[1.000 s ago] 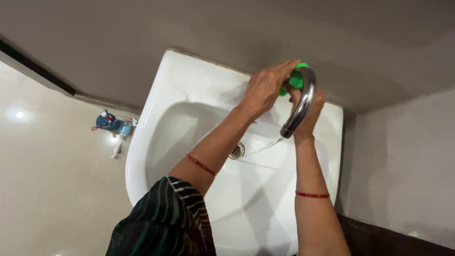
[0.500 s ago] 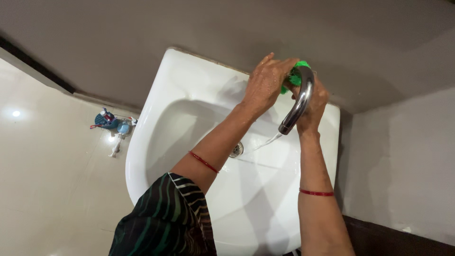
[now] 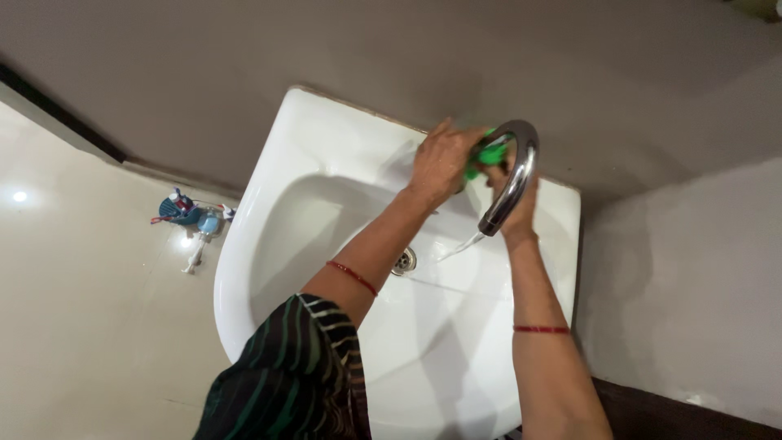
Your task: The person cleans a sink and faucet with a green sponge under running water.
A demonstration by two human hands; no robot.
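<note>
Between the hands: the green scrubber (image 3: 489,153) sits pressed against the back of the tap (image 3: 516,174), where the pipe rises from the sink (image 3: 269,195).
Left hand (image 3: 440,165): clenched on the scrubber, fingers wrapped around it, coming in from the left of the tap.
Right hand (image 3: 516,205): behind and below the spout, mostly hidden by it; it seems to touch the tap's base, but I cannot tell if it grips.
Nearer hand: the left, since it already holds the scrubber; the right lies just beside it, across the pipe.
Tap axis: curves up from the far rim, then arcs toward the person, its mouth above the basin.
Water (image 3: 456,246): a thin stream falls from the mouth, just below the right wrist.
Drain (image 3: 405,260): under the left forearm, well apart from both hands.
</note>
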